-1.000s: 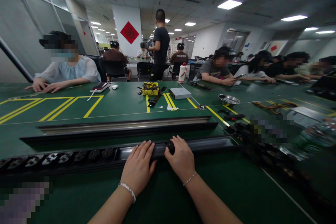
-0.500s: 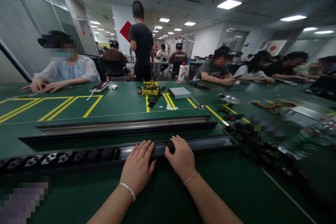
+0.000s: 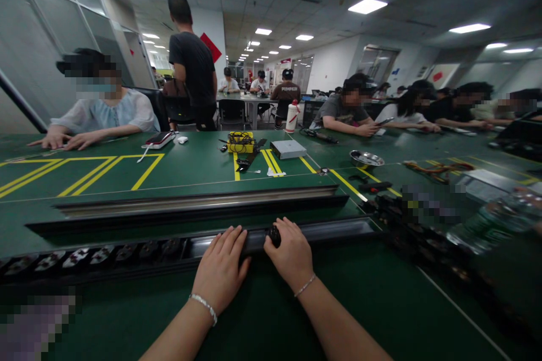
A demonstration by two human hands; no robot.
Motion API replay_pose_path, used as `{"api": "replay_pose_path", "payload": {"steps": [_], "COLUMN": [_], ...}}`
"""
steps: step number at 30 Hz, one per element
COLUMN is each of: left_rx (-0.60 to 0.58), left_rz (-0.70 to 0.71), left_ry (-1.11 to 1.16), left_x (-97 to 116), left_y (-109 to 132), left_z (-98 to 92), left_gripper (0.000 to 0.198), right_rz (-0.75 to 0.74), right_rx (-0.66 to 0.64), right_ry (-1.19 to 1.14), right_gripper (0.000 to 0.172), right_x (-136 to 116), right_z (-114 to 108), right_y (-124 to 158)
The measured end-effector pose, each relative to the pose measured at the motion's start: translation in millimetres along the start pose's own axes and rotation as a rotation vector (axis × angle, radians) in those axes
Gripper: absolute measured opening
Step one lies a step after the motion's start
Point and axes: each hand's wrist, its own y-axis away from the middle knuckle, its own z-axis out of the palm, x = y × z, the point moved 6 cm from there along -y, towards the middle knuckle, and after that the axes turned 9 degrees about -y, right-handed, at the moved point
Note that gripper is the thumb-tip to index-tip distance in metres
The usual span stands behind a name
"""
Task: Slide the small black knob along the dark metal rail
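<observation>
dim light | ceiling panels (image 3: 367, 6) glaring | edges stretched | lower right murky

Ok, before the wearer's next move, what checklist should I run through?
1. Left hand on the black rail: ok, laid over it.
2. Right hand at the small black piece: ok, thumb and fingers against it.
3. Piece fully seated: cannot tell, partly covered.
4. Gap between piece and socket row unobstructed: not ok, left hand lies between.
5. Metal bowl clear of both hands: ok.
</observation>
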Motion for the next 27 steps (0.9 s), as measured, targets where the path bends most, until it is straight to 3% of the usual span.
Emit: {"api": "replay_pose_path", "payload": {"steps": [27], "left_rx": [-0.011], "left_rz": [0.005], "left_ry": [-0.006], "left_x": [0.1], "left_y": [-0.4], "left_z": [1.4], "left_gripper": [0.047], "right_rz": [0.008], "right_rx": [0.008], "right_ry": [0.022], "right_gripper": [0.029], "right_x": [0.0], "right_z": [-2.3], "right_y": [0.4]}}
